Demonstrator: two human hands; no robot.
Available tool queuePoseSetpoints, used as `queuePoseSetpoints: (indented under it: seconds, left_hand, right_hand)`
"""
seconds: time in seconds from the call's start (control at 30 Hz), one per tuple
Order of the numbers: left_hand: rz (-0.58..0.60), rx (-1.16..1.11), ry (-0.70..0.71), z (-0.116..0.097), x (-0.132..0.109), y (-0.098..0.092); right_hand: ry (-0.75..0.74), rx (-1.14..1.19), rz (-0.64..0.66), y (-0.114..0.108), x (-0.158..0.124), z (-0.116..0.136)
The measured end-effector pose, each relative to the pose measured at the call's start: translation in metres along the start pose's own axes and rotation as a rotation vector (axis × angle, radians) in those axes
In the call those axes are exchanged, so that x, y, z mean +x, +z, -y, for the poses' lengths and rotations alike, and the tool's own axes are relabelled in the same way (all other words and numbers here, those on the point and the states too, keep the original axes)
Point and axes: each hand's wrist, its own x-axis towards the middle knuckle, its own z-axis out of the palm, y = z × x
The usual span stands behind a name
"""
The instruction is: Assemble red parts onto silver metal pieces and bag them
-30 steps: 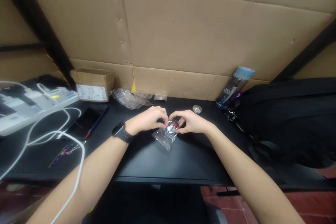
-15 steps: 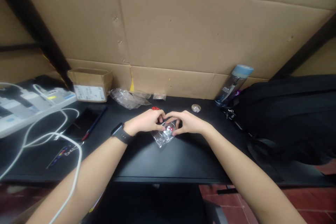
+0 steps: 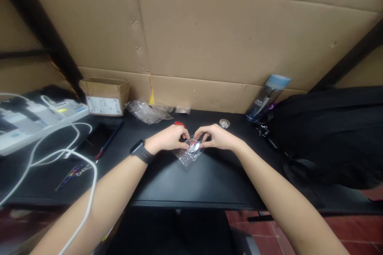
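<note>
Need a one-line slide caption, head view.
Left hand and right hand hold a shiny round piece with clear plastic beneath their fingers, at a black table.

Both hands (image 3: 171, 138) on a shiny round disc (image 3: 194, 146) and clear plastic (image 3: 186, 158).

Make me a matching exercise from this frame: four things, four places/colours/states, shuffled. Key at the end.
Things
1. bottle
2. watch
3. cardboard box
4. shiny round piece

Descriptions
A. between the left hand and the right hand
B. bears a white label
C. topped in light blue
D. black, worn on the left arm

Pairs: 1-C, 2-D, 3-B, 4-A
</note>
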Motion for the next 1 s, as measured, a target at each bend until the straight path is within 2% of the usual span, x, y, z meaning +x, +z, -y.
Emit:
queuePoseSetpoints:
  seconds: [0.2,0.37,0.53,0.7,0.77,0.93,1.0]
  left_hand:
    - [0.004,-0.035,0.033,0.003,0.001,0.0]
    - [0.074,-0.165,0.019,0.004,0.001,-0.001]
    - [0.113,-0.398,-0.063,0.01,0.003,0.003]
    - [0.111,-0.464,-0.087,0.014,0.005,0.005]
    - [0.1,-0.463,-0.083,0.013,0.005,0.005]
    - [0.082,-0.468,-0.077,0.012,0.005,0.004]
    - [0.069,-0.459,-0.067,0.012,0.006,0.004]
  right_hand:
    - [-0.02,-0.046,0.0,0.003,0.002,-0.006]
    - [-0.05,-0.055,0.005,0.002,0.002,-0.006]
    - [-0.037,-0.104,-0.172,-0.006,0.0,-0.006]
    - [0.04,0.008,0.022,-0.01,-0.003,-0.007]
    - [0.05,0.054,0.037,-0.008,-0.002,-0.009]
    - [0.074,-0.004,-0.11,-0.005,0.002,-0.015]
    - [0.09,0.005,-0.125,-0.005,0.002,-0.016]
